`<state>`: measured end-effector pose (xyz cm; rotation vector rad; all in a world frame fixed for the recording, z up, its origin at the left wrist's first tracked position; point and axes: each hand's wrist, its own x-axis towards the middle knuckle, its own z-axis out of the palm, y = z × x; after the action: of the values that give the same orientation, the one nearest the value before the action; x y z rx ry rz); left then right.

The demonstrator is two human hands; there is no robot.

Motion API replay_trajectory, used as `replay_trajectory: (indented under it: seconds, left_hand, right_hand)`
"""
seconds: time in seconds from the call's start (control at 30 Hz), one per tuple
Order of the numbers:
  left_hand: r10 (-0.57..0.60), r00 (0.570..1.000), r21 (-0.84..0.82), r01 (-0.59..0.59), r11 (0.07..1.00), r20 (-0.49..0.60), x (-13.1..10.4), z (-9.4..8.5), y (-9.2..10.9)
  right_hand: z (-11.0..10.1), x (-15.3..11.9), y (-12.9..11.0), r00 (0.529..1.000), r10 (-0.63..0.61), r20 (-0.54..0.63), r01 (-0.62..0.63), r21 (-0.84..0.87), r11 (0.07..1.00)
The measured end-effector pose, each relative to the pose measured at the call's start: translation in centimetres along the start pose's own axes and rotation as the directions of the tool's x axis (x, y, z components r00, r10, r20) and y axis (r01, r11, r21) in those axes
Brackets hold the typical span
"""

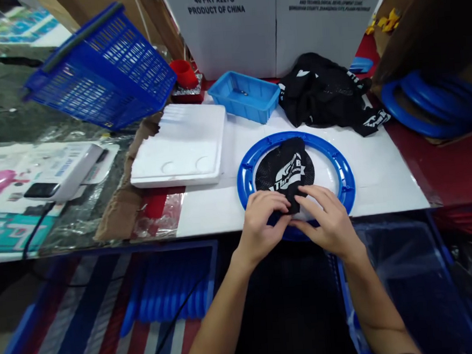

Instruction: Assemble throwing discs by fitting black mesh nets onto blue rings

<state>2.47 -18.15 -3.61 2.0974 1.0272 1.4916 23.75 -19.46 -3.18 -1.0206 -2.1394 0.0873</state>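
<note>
A blue plastic ring (346, 177) lies flat on the white board at the table's front edge. Inside it rests a black mesh fabric piece (273, 163) with white printed lettering. My left hand (263, 221) pinches the near end of this fabric from the left, over the ring's near side. From the right, my right hand (326, 219) grips the same end, thumb and fingers closed on it. Both thumbs almost meet at the ring's near rim, which my hands partly hide.
A light-blue tray (250, 98) holding small parts and a heap of black printed fabric (323, 92) stand behind. White foam (185, 143) and a tilted blue basket (103, 73) are at left. More blue rings (425, 104) lie at right; several others (171, 289) sit below the table.
</note>
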Motion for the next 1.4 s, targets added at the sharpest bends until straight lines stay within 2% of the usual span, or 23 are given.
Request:
replay_trajectory:
  seconds: [0.13,0.23,0.3,0.37,0.43,0.53,0.7,0.83,1.0,1.13,1.33,1.4]
  left_hand:
    - [0.122,0.992,0.015,-0.122,0.992,-0.002,0.3,0.2,-0.6]
    - [0.221,0.973,-0.001,-0.221,0.975,0.07,-0.1,-0.8,-1.7]
    - [0.223,0.963,-0.05,-0.218,0.975,0.149,-0.3,-1.8,-2.5]
    - [0.202,0.952,-0.098,-0.184,0.978,0.231,-0.3,-2.7,-2.9]
    - [0.189,0.929,-0.094,-0.167,0.981,0.318,-0.2,-3.3,-3.0]
    - [0.18,0.895,-0.035,-0.182,0.983,0.407,-0.1,-3.6,-2.8]
    - [0.174,0.896,0.036,-0.206,0.978,0.408,-0.3,-3.2,-2.7]
    - [0.22,0.901,0.048,-0.255,0.966,0.374,-0.6,-3.0,-2.9]
    - [0.248,0.885,0.042,-0.287,0.957,0.394,-0.5,-3.1,-2.7]
    - [0.205,0.879,0.066,-0.258,0.964,0.431,-0.2,-3.3,-2.4]
    - [0.152,0.871,0.044,-0.195,0.98,0.467,0.1,-3.8,-2.0]
    - [0.119,0.9,0.032,-0.145,0.989,0.418,0.6,-3.6,-1.7]
  right_hand:
    - [0.3,0.4,0.2,0.996,-0.041,-0.083,0.041,-0.007,0.999]
    - [0.0,-0.2,1.3,0.988,-0.1,-0.115,0.11,0.083,0.99]
    - [-0.5,-0.6,2.1,0.983,-0.169,-0.068,0.176,0.129,0.976]
    - [-1.1,-0.7,2.8,0.974,-0.226,0.03,0.218,0.171,0.961]
    - [-1.7,-0.3,3.2,0.962,-0.247,0.115,0.218,0.216,0.952]
    - [-2.3,0.5,3.2,0.951,-0.257,0.174,0.203,0.276,0.939]
    - [-2.6,0.7,2.7,0.929,-0.29,0.23,0.236,0.235,0.943]
    - [-2.5,0.3,2.6,0.924,-0.312,0.221,0.276,0.178,0.944]
    - [-2.2,0.1,2.8,0.93,-0.319,0.181,0.298,0.136,0.945]
    - [-2.0,0.0,2.9,0.922,-0.346,0.175,0.333,0.099,0.938]
    - [-3.0,0.2,2.2,0.901,-0.344,0.267,0.351,0.022,0.936]
    - [-3.3,0.4,1.4,0.899,-0.329,0.289,0.348,-0.017,0.937]
